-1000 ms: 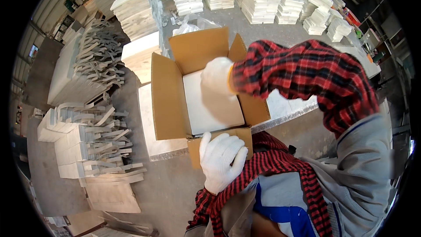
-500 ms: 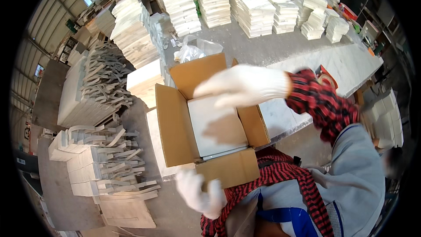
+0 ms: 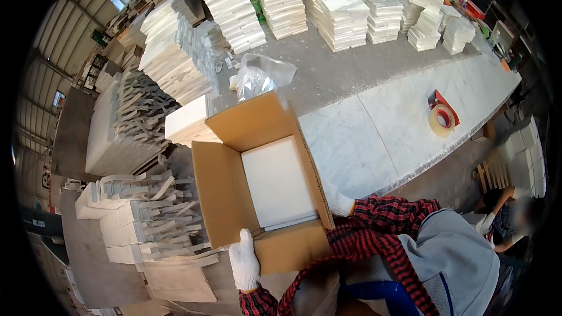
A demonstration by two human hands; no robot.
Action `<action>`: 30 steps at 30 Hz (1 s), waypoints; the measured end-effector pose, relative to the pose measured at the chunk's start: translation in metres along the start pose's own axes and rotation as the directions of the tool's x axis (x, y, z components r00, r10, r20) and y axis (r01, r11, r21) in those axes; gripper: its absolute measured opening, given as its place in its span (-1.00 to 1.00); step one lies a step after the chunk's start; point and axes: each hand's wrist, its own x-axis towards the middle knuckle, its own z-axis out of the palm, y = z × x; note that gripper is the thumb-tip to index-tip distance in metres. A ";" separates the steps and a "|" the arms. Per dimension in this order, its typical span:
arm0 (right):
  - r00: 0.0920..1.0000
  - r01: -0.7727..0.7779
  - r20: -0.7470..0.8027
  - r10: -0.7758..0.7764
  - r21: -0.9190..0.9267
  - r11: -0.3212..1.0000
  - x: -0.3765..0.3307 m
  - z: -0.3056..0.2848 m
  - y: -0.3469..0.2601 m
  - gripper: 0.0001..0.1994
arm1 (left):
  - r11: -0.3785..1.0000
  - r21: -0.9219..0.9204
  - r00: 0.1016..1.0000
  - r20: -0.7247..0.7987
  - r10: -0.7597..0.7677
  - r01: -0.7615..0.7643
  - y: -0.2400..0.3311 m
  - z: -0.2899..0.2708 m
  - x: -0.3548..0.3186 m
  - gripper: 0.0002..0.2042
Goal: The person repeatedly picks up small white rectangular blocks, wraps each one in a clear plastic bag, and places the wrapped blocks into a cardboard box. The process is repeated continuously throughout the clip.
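Observation:
An open cardboard box (image 3: 225,199) stands before me with its flaps raised or spread. Inside lies a white tile-like slab (image 3: 278,181), with the edge of another showing under it. My left hand (image 3: 244,262), in a white glove, is closed on the box's near left corner beside the near flap. Against the outside of the right-hand flap rests my right hand (image 3: 339,200), gloved too; it grips the box from that side, its fingers partly hidden by the cardboard.
A tape dispenser (image 3: 443,116) lies on the marble-look slabs (image 3: 351,134) to the right. Crumpled clear plastic (image 3: 260,76) sits beyond the box. Tall stacks of white slabs (image 3: 228,9) line the far side. Bundled strips (image 3: 167,213) stand at left. Another person (image 3: 506,216) works far right.
My right hand has come down from above the box to its right side. The right flap now stands up. My left hand has settled at the near left corner, and the tape dispenser is uncovered.

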 end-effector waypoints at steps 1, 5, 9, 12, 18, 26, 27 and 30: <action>1.000 0.021 0.014 -0.021 -0.026 0.999 0.005 0.005 0.004 -0.37 | 0.999 -0.008 0.999 -0.016 -0.050 0.050 -0.003 -0.004 -0.002 -0.47; 0.999 0.009 0.043 -0.009 -0.014 1.000 0.013 0.033 0.006 -0.31 | 0.985 0.001 0.971 -0.165 -0.171 0.174 -0.021 -0.014 0.000 -0.42; 0.993 0.035 0.115 -0.023 -0.105 0.994 0.015 0.069 0.025 -0.22 | 0.975 0.050 0.967 -0.149 -0.205 0.214 -0.030 -0.055 0.004 -0.40; 0.974 0.006 0.225 0.027 -0.142 0.990 0.017 0.089 0.013 -0.20 | 0.968 -0.069 0.948 -0.194 -0.251 0.242 -0.079 -0.081 0.007 -0.51; 0.912 -0.005 0.409 0.041 -0.088 0.996 0.046 0.042 -0.017 -0.16 | 0.894 -0.398 0.961 -0.091 -0.259 0.203 -0.057 -0.075 0.007 -0.62; 0.792 0.191 0.597 0.126 -0.438 0.879 0.053 0.014 -0.189 0.02 | 0.803 -0.425 0.884 -0.013 -0.468 0.419 -0.045 -0.062 0.018 -0.57; 0.807 0.312 0.587 0.063 -0.515 0.798 0.050 0.022 -0.189 0.02 | 0.790 -0.447 0.879 -0.017 -0.476 0.419 -0.046 -0.060 0.015 -0.58; 0.822 0.308 0.569 0.015 -0.467 0.829 0.052 0.019 -0.181 -0.02 | 0.720 -0.566 0.881 0.026 -0.472 0.402 -0.039 -0.046 0.005 -0.63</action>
